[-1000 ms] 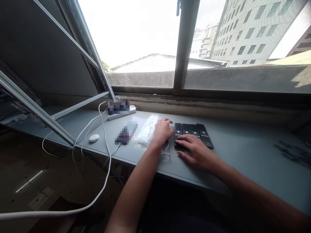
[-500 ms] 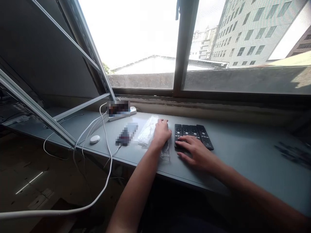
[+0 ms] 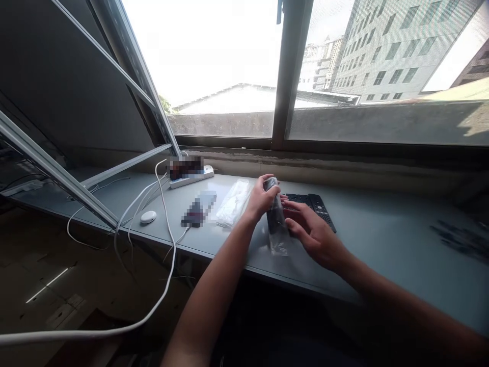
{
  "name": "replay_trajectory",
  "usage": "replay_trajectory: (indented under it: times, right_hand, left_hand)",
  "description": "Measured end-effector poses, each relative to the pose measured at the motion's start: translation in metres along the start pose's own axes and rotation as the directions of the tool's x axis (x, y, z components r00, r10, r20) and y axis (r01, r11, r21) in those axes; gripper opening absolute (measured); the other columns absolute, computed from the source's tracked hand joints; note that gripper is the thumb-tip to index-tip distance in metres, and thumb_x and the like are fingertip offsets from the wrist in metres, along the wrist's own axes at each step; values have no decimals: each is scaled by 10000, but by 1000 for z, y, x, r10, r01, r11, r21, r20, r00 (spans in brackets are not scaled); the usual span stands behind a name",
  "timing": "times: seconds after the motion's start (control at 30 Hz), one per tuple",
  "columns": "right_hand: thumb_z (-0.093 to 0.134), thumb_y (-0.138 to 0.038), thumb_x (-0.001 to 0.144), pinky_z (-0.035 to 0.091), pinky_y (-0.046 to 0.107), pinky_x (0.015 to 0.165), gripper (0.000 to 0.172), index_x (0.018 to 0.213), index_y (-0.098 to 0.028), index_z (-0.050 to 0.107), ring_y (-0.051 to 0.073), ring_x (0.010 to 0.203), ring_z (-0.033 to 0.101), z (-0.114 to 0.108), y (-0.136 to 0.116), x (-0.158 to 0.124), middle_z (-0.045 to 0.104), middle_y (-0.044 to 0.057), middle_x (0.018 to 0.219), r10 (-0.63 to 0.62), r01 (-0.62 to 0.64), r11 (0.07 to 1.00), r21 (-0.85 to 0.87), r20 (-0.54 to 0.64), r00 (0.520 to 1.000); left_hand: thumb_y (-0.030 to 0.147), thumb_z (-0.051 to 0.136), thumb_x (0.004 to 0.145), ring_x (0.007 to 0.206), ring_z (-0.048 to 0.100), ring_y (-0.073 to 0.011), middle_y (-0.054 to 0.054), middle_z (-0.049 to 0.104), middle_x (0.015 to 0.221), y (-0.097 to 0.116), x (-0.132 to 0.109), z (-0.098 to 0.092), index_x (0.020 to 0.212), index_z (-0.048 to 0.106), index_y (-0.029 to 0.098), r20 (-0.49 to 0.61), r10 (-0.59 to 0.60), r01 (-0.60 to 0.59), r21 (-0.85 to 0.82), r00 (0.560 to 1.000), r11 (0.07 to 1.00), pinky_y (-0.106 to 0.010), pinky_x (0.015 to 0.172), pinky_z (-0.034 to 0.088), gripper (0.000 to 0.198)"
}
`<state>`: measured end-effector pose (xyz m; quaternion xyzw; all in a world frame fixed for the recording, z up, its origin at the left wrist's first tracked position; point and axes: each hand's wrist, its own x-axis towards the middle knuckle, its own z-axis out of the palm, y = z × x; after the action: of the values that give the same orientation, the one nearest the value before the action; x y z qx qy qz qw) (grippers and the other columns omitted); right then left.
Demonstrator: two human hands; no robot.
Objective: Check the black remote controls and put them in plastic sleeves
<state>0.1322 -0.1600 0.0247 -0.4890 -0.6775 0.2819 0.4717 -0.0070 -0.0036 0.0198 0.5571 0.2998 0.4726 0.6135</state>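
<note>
A dark remote control (image 3: 275,216) inside a clear plastic bag (image 3: 280,247) is held tilted above the table. My left hand (image 3: 263,198) is closed around its upper end, fingers over the far side and thumb across the front. Along the right edge of the bag is my right hand (image 3: 311,232), its thumb and fingers apart, the fingertips at or almost touching the plastic. Behind the right hand lie more black remote controls (image 3: 321,206) side by side, partly hidden by the hand and the bagged remote. Left of my left hand rests a stack of clear plastic bags (image 3: 234,204).
A phone-like blurred object (image 3: 199,209) with a cable lies on the table (image 3: 382,229). Near it are a round white device (image 3: 148,217) and a power strip (image 3: 193,177). White cables (image 3: 170,275) hang over the front edge. A metal frame (image 3: 126,165) stands left.
My left hand has lifted off the bags and moved right, now holding a bagged remote. My right hand has left the row of remotes and come to the bag's side.
</note>
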Motion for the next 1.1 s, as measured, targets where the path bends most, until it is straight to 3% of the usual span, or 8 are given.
replay_trajectory:
  times: [0.13,0.27,0.43,0.53,0.63,0.77,0.9,1.1]
  right_hand:
    - [671,-545,1095,608,547,1176,627,1639,-293,487,349,1453,677,2,0,-1,553,156,1711,181,-184,955,232,31,983]
    - [736,-549,1054,625,528,1148,683,1637,-284,499,349,1439,685,2,0,2,586,165,1684,300,-289,888,357,26,954]
    - [758,-414,1023,670,495,1060,444,1410,-206,693,331,1240,795,2,-4,6,811,155,1326,430,-440,649,621,177,885]
    - [711,-417,1042,697,491,969,310,1236,-181,762,332,1076,836,1,-5,7,848,151,1112,461,-506,528,682,270,845]
    - [678,-406,1074,707,396,856,257,1135,-179,781,264,899,827,1,-7,6,840,132,1051,513,-559,456,693,309,801]
    - [648,-355,1098,671,296,668,215,1098,-179,772,189,725,744,2,-11,6,791,87,965,529,-537,414,735,286,799]
    - [650,-360,1096,585,254,513,223,1175,-182,760,156,600,644,1,-13,5,747,59,906,503,-530,401,747,303,809]
    - [749,-373,1046,515,219,454,224,1181,-195,735,127,552,588,0,-9,4,727,36,873,465,-511,450,733,296,834]
  left_hand:
    - [236,760,861,973,837,-253,-104,738,1272,4,-6,10,1290,547,209,40,17,-12,-122,999,992,-403,895,683,481]
    - [299,812,914,1116,822,-270,-80,734,1175,4,-5,13,1386,491,223,102,31,-5,-238,994,971,-433,1034,642,576]
    - [372,762,993,1064,801,-239,-94,733,1182,-2,-6,16,1525,423,230,136,-3,18,-106,991,994,-400,967,647,647]
    - [401,778,987,1057,791,-241,-110,748,1199,-3,-7,16,1533,455,217,163,4,-3,-7,987,1000,-360,912,642,660]
    - [440,802,967,1057,800,-269,-116,769,1200,-2,-8,15,1527,498,212,179,-28,21,40,983,999,-337,832,643,676]
    - [580,724,1005,1006,813,-285,-118,808,1158,1,-8,13,1414,625,193,159,-72,69,25,985,997,-332,781,639,572]
    - [697,621,1029,985,816,-282,-161,835,1147,5,-8,12,1270,729,142,234,-116,124,-18,965,992,-339,816,637,615]
    - [783,574,999,972,825,-289,-217,840,1163,4,-7,5,1232,775,95,335,-209,236,-39,919,971,-328,772,621,753]
